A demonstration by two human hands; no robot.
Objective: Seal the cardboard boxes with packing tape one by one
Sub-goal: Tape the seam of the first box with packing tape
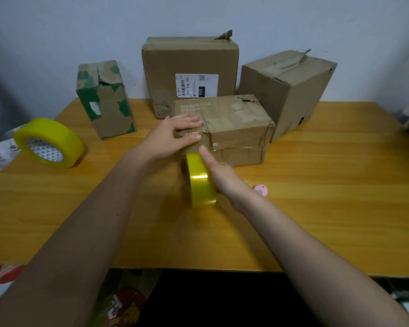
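Box (236, 128) at mid-counter (316, 185), left hand (172, 135) flat with straight fingers pressing its near top edge, right hand (219, 172) gripping upright yellow tape roll (200, 182) just before the box, three more boxes behind, spare roll (49, 142) far left.

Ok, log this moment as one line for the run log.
left hand presses flat on low brown cardboard box | right hand holds upright yellow tape roll against box front | stage: taping

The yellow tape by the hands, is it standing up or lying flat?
Standing up. The tape roll is on its edge on the table, its band facing up, with the right hand against its side.
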